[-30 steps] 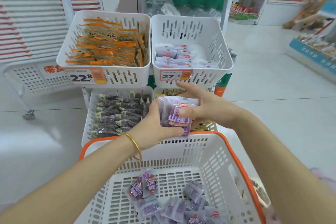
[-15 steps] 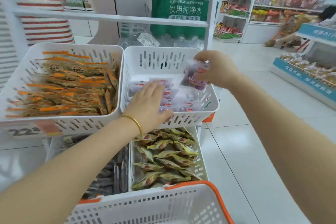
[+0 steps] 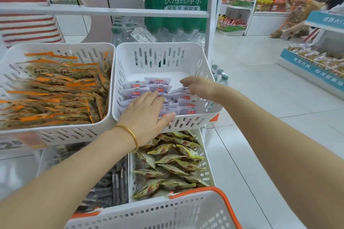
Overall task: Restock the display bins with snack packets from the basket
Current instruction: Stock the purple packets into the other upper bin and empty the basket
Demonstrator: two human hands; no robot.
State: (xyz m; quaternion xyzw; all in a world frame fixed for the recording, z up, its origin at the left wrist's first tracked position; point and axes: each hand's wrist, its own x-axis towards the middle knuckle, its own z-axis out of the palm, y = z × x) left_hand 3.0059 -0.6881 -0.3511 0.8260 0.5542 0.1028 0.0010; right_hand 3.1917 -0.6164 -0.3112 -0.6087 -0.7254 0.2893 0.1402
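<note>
**One handful delivered**

Half a second ago my right hand (image 3: 197,86) held purple-and-white plastic snack packets (image 3: 158,89) above the white slotted plastic bin (image 3: 162,55). Now its fingers (image 3: 184,81) hang loosely curled with nothing showing in them, so that handful looks delivered. The packets lie just below, filling the bin's near half. My left hand (image 3: 143,113) lies flat on them at the near rim, fingers straight. The orange-rimmed white plastic basket (image 3: 186,208) sits nearest me.

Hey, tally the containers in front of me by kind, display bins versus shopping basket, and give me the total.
Display bins: 4 (upper left bin, upper right bin, lower left bin, lower right bin)
Orange-rimmed basket: 1
Total: 5
</note>
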